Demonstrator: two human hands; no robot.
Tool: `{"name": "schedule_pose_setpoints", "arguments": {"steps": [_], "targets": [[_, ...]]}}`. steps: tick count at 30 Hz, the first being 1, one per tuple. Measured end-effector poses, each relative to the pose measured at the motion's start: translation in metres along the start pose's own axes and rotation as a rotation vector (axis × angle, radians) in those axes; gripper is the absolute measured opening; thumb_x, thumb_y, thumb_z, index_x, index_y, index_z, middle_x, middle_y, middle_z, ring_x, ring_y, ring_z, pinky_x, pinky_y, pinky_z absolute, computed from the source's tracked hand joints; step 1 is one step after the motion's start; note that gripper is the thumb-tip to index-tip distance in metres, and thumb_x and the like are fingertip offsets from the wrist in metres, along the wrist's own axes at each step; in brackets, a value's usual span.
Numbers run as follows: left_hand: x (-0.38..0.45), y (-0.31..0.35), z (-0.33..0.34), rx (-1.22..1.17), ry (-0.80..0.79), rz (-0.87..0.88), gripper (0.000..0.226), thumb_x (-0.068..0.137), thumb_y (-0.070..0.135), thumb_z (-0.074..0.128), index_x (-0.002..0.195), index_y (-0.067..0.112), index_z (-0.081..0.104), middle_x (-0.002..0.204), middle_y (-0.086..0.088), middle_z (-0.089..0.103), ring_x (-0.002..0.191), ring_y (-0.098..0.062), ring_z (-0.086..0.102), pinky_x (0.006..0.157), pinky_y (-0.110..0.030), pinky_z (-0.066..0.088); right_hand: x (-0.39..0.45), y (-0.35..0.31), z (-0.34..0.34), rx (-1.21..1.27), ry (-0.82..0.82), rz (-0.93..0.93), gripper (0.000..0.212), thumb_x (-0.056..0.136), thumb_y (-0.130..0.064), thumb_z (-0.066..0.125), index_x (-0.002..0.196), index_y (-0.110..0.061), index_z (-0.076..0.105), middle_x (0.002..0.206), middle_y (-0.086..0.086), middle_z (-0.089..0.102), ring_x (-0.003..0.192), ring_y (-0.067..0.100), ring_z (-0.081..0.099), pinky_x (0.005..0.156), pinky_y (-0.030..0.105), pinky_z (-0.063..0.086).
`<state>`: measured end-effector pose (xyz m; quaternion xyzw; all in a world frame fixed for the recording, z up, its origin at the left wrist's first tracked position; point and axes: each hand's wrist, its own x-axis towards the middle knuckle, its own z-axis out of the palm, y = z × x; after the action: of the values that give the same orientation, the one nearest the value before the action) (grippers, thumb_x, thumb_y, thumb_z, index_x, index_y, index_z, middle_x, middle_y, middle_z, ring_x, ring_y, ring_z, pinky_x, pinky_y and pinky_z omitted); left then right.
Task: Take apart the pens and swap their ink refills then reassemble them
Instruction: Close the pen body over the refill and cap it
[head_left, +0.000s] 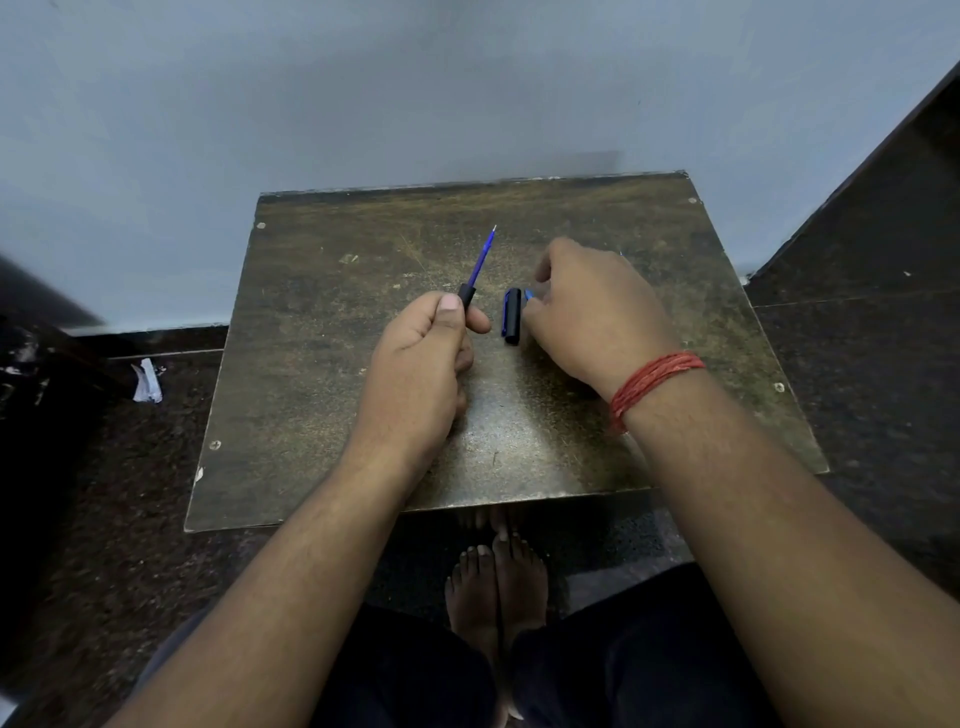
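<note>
My left hand (421, 358) is closed around a black pen barrel (466, 295), and a blue ink refill (482, 255) sticks up out of it toward the far side. A black pen cap (511, 315) with a blue clip lies on the table just right of that hand. My right hand (592, 317) rests palm down beside the cap, fingers curled over something blue (529, 295) at its fingertips. Most of that blue piece is hidden under the hand. A thin tip shows past the knuckles (621, 254).
The work surface is a small worn brown table (322, 415) against a pale wall. Its front edge is close to my knees, and bare feet (496, 582) show under it. A crumpled white scrap (146, 382) lies on the dark floor at the left.
</note>
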<state>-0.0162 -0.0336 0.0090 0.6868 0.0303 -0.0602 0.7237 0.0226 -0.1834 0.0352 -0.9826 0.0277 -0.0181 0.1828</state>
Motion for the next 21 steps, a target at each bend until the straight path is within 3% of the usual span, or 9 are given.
{"name": "schedule_pose_setpoints", "arguments": {"steps": [2, 6, 11, 13, 15, 21], "targets": [[0.0002, 0.0002, -0.0003, -0.003, -0.003, -0.001, 0.038, 0.102, 0.035, 0.040, 0.073, 0.030, 0.065, 0.055, 0.007, 0.030, 0.042, -0.006, 0.021, 0.044, -0.025, 0.019, 0.0007, 0.0010, -0.0051, 0.177, 0.011, 0.040, 0.018, 0.083, -0.024, 0.058, 0.099, -0.019, 0.066, 0.089, -0.002, 0.069, 0.092, 0.021, 0.063, 0.074, 0.031, 0.048], [0.0003, -0.0006, -0.0009, 0.006, -0.011, 0.001, 0.036, 0.102, 0.035, 0.040, 0.076, 0.028, 0.064, 0.055, 0.007, 0.030, 0.042, -0.006, 0.022, 0.043, -0.024, 0.020, 0.0021, 0.0018, -0.0090, 0.604, 0.050, 0.099, 0.010, 0.082, -0.020, 0.064, 0.086, -0.022, 0.073, 0.072, -0.010, 0.069, 0.060, 0.000, 0.059, 0.058, 0.019, 0.047], [-0.0002, -0.0013, -0.0003, 0.025, -0.022, -0.003, 0.036, 0.103, 0.035, 0.040, 0.078, 0.027, 0.063, 0.057, 0.006, 0.029, 0.043, -0.006, 0.022, 0.044, -0.025, 0.020, 0.0039, 0.0001, -0.0103, 1.182, 0.134, 0.207, 0.013, 0.086, -0.008, 0.066, 0.080, -0.020, 0.067, 0.084, 0.007, 0.072, 0.066, 0.004, 0.058, 0.058, 0.019, 0.041], [-0.0006, -0.0012, -0.0003, 0.029, -0.028, -0.007, 0.037, 0.102, 0.036, 0.040, 0.076, 0.028, 0.065, 0.056, 0.007, 0.030, 0.043, -0.005, 0.023, 0.044, -0.024, 0.021, 0.0054, 0.0008, -0.0100, 1.261, 0.145, 0.237, 0.014, 0.088, -0.010, 0.065, 0.081, -0.021, 0.065, 0.090, 0.014, 0.074, 0.068, 0.006, 0.058, 0.058, 0.023, 0.040], [-0.0009, -0.0008, -0.0003, 0.030, -0.039, -0.010, 0.038, 0.101, 0.037, 0.040, 0.074, 0.031, 0.066, 0.056, 0.008, 0.030, 0.043, -0.005, 0.023, 0.044, -0.025, 0.020, 0.0068, 0.0026, -0.0094, 1.309, 0.159, 0.253, 0.013, 0.090, -0.011, 0.064, 0.082, -0.022, 0.065, 0.089, 0.010, 0.073, 0.071, 0.008, 0.059, 0.059, 0.028, 0.041], [-0.0012, -0.0011, 0.0000, 0.047, -0.078, -0.021, 0.037, 0.098, 0.042, 0.041, 0.073, 0.034, 0.067, 0.055, 0.009, 0.032, 0.043, -0.005, 0.024, 0.043, -0.024, 0.021, 0.0085, 0.0060, -0.0096, 1.393, 0.188, 0.265, 0.012, 0.091, -0.009, 0.062, 0.087, -0.018, 0.068, 0.090, 0.006, 0.070, 0.073, 0.011, 0.059, 0.059, 0.026, 0.046]]}}
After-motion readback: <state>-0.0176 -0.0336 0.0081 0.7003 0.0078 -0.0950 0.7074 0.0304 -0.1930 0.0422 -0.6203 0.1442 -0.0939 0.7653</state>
